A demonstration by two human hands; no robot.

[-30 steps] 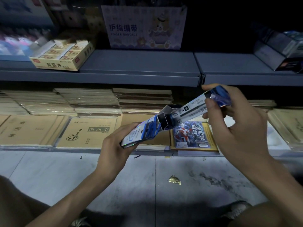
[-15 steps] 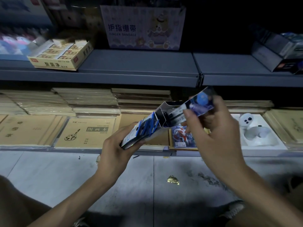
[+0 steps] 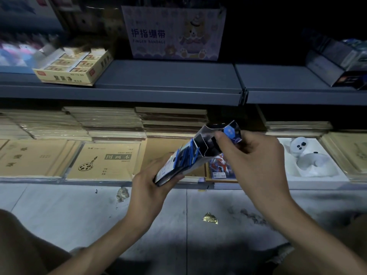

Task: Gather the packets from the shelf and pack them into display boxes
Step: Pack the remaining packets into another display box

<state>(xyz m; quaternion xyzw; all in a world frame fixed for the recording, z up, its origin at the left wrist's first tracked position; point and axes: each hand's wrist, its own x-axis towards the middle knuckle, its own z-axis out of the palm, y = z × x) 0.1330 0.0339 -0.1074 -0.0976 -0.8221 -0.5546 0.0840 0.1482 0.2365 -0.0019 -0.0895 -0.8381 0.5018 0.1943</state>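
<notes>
Display box: you hold the display box [image 3: 200,153] in the air in front of the lower shelf [image 3: 127,183], tilted, with its open end up and to the right.
Packets: blue packets [image 3: 183,158] sit in a row inside the box, their edges showing along its upper side.
Loose packet: one blue packet end [image 3: 232,132] sticks out of the box's open far end.
Left hand: your left hand [image 3: 148,187] has its grip curled round the near, lower end of the box.
Right hand: your right hand [image 3: 256,161] keeps a narrow grip, fingertips pinching the blue packet end.
Behind the box: a colourful card pack [image 3: 220,169] lies on the lower shelf, partly hidden.
Lower shelf, left: brown notebooks [image 3: 103,161] lie flat, with stacks behind them.
Lower shelf, right: a white toy [image 3: 305,155] lies in a white tray.
Upper shelf: on the upper shelf [image 3: 168,78], a yellow carton [image 3: 73,66] stands at left and a finger bandage box [image 3: 174,32] at the far centre.
Floor: a gold wrapper [image 3: 210,218] lies on the grey floor [image 3: 79,215], between your arms.
</notes>
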